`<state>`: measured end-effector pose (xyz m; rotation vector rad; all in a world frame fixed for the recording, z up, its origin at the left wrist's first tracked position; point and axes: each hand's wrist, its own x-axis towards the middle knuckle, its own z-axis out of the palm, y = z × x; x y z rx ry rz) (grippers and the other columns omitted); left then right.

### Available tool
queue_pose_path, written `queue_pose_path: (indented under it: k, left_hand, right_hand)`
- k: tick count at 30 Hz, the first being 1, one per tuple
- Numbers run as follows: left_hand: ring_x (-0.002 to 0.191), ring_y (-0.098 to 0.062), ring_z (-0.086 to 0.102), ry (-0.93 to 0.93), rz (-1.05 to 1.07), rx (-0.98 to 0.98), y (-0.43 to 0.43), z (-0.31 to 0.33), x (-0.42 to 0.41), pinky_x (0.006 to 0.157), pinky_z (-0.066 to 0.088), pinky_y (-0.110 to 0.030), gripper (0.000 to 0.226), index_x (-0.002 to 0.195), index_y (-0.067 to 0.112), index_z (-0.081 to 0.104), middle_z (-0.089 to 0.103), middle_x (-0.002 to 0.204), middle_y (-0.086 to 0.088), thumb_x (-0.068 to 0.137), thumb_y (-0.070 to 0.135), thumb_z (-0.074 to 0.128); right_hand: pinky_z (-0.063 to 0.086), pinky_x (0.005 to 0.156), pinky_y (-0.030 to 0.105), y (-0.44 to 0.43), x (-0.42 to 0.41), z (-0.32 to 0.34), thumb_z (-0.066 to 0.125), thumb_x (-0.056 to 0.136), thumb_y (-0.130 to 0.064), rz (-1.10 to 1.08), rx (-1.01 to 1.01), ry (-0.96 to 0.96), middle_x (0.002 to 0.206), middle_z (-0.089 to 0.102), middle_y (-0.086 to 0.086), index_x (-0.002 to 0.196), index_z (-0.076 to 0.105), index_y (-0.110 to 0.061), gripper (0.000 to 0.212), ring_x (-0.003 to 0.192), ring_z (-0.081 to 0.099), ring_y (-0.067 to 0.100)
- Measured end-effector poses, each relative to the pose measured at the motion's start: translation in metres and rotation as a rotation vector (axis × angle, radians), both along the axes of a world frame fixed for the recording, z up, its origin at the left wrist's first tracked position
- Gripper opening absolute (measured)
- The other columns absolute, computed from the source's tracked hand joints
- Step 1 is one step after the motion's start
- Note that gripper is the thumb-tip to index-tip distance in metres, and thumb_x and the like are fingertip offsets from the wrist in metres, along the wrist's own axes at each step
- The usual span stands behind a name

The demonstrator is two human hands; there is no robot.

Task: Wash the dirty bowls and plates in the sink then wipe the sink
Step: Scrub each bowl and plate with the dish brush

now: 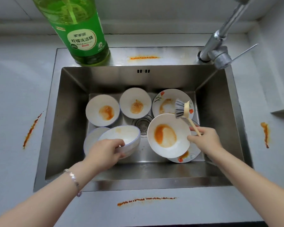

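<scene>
In the steel sink (69, 122) lie several white bowls and plates smeared with orange sauce. My left hand (105, 151) grips the near rim of a blue-edged bowl (121, 135), tilted up at the front left over another bowl (93, 136). My right hand (203, 140) holds the cream handle of a dish brush (182, 110), bristles raised above a flowered plate (167, 100). A stained bowl (167, 136) leans on a second flowered plate (187, 157) beside my right hand. Two more stained bowls, one (103, 110) on the left and one (135, 103) in the middle, sit at the back.
A green dish-soap bottle (87, 41) stands on the sink's back ledge at left. The faucet (220, 45) rises at the back right. The drain (142, 123) is in the middle. Orange sauce streaks mark the counter (146, 200) and the ledge (144, 57).
</scene>
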<state>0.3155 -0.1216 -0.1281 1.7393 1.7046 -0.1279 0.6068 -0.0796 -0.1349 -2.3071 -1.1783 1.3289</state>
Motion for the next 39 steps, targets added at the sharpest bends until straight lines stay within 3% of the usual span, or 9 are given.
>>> queue_pose_path:
  k: [4, 9, 14, 20, 23, 27, 31, 34, 39]
  left_hand:
    - [0.105, -0.023, 0.056, 0.141, -0.224, -0.015, 0.019, -0.032, 0.042, 0.066, 0.032, -0.028, 0.020, 0.107, 0.023, 0.061, 0.065, 0.109, 0.001, 0.089, 0.024, 0.052]
    - [0.098, -0.026, 0.057, 0.228, -0.458, -0.055, 0.021, -0.066, 0.060, 0.065, 0.024, -0.025, 0.014, 0.100, 0.015, 0.058, 0.065, 0.104, -0.006, 0.091, 0.018, 0.048]
    - [0.088, -0.019, 0.055, 0.196, -0.391, -0.096, 0.017, -0.087, 0.046, 0.065, 0.029, -0.024, 0.012, 0.094, 0.020, 0.064, 0.065, 0.093, 0.004, 0.088, 0.019, 0.053]
    - [0.096, -0.015, 0.058, 0.120, -0.360, -0.303, 0.015, -0.104, 0.035, 0.070, 0.038, -0.020, 0.014, 0.095, 0.021, 0.068, 0.067, 0.102, 0.005, 0.082, 0.025, 0.063]
    - [0.093, -0.012, 0.057, 0.047, -0.203, -0.418, 0.016, -0.107, 0.032, 0.078, 0.044, -0.021, 0.019, 0.100, 0.021, 0.067, 0.066, 0.107, 0.004, 0.084, 0.030, 0.064]
    - [0.097, -0.014, 0.063, -0.238, 0.260, -0.379, 0.018, -0.077, 0.042, 0.088, 0.048, -0.027, 0.020, 0.103, 0.019, 0.063, 0.068, 0.106, -0.001, 0.086, 0.029, 0.064]
    - [0.096, -0.018, 0.068, -0.885, 0.733, -0.475, 0.014, -0.011, 0.061, 0.082, 0.055, -0.032, 0.037, 0.121, 0.023, 0.054, 0.068, 0.110, -0.005, 0.086, 0.028, 0.065]
    - [0.099, -0.022, 0.068, -1.163, 0.834, -0.547, 0.005, 0.022, 0.068, 0.078, 0.057, -0.035, 0.054, 0.118, 0.042, 0.047, 0.071, 0.106, 0.002, 0.072, 0.030, 0.072]
    - [0.100, -0.021, 0.067, -1.277, 0.950, -0.400, -0.005, 0.043, 0.066, 0.083, 0.055, -0.047, 0.073, 0.131, 0.041, 0.043, 0.067, 0.112, 0.003, 0.065, 0.028, 0.071]
  right_hand:
    - [0.043, 0.073, 0.028, -0.005, 0.029, 0.018, 0.068, 0.074, 0.001, -0.067, 0.011, 0.024, 0.088, 0.064, 0.001, 0.107, 0.069, -0.012, 0.035, 0.083, 0.057, 0.020]
    - [0.043, 0.072, 0.030, -0.011, 0.050, 0.022, 0.067, 0.075, 0.001, -0.055, -0.007, 0.025, 0.081, 0.063, -0.004, 0.104, 0.070, -0.012, 0.032, 0.081, 0.058, 0.019]
    - [0.040, 0.072, 0.030, -0.011, 0.059, 0.020, 0.069, 0.076, -0.002, -0.020, -0.025, 0.025, 0.076, 0.058, -0.009, 0.102, 0.070, -0.011, 0.028, 0.071, 0.052, 0.006]
    - [0.040, 0.072, 0.029, -0.004, 0.052, 0.017, 0.070, 0.075, -0.002, -0.016, -0.062, 0.024, 0.085, 0.062, -0.001, 0.101, 0.070, -0.012, 0.028, 0.075, 0.054, 0.014]
    - [0.041, 0.069, 0.029, 0.000, 0.044, 0.020, 0.071, 0.074, -0.001, -0.012, -0.065, 0.024, 0.082, 0.061, -0.002, 0.102, 0.070, -0.012, 0.030, 0.077, 0.056, 0.018]
    - [0.050, 0.082, 0.047, 0.007, 0.029, 0.029, 0.071, 0.073, -0.001, 0.009, -0.064, 0.007, 0.084, 0.065, 0.006, 0.095, 0.070, -0.016, 0.027, 0.089, 0.059, 0.037]
    - [0.047, 0.071, 0.034, 0.013, 0.015, 0.042, 0.071, 0.073, -0.001, 0.023, -0.062, 0.068, 0.097, 0.067, 0.010, 0.098, 0.070, -0.014, 0.028, 0.086, 0.060, 0.025]
    - [0.042, 0.062, 0.026, 0.012, 0.002, 0.058, 0.069, 0.073, 0.002, 0.044, -0.032, 0.142, 0.094, 0.065, 0.005, 0.095, 0.069, -0.015, 0.028, 0.078, 0.058, 0.016]
    - [0.044, 0.062, 0.019, 0.009, -0.014, 0.087, 0.070, 0.076, -0.005, 0.128, 0.010, 0.263, 0.083, 0.066, -0.011, 0.089, 0.068, -0.025, 0.024, 0.077, 0.061, 0.008]
